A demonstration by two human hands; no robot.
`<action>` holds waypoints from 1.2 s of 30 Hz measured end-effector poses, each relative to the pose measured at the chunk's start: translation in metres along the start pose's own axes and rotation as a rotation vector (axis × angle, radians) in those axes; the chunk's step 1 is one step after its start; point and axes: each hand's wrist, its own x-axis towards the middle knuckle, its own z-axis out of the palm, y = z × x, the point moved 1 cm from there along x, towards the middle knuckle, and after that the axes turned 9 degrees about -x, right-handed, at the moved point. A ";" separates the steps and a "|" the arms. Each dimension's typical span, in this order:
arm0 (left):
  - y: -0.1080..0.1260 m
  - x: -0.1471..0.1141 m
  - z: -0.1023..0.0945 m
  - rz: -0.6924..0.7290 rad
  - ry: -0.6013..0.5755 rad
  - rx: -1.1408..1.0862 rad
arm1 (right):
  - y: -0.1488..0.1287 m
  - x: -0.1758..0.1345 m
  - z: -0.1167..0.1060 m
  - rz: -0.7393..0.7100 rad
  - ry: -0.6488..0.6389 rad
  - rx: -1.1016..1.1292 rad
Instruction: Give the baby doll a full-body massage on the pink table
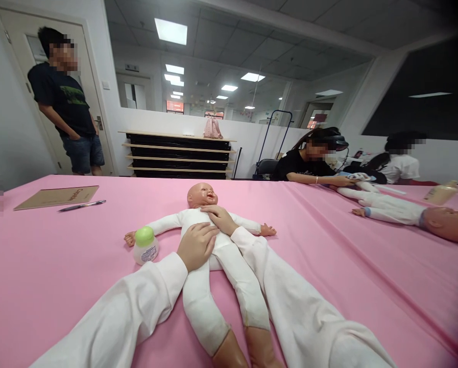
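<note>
A baby doll [200, 217] with a white cloth body lies on its back on the pink-covered table, head away from me and arms spread. My left hand [198, 246] rests flat on the doll's belly, fingers stretched out to the right. Higher up, my right hand [220, 219] lies on its chest below the chin, fingers extended. Neither hand grips anything. Beside the doll's hand on the left stands a small white jar [146, 246] with a green lid. Long white sleeves cover both my arms.
At the far left lie a brown notebook [56, 197] and a pen [82, 206]. On the right, a seated person [309, 161] in a headset handles another doll [401, 207], near a lotion bottle [441, 193]. Someone [66, 102] stands by the door. Shelves [177, 153] line the back wall.
</note>
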 end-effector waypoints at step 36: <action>0.003 0.000 -0.001 0.150 -0.070 -0.126 | -0.008 -0.005 0.004 -0.044 -0.019 -0.155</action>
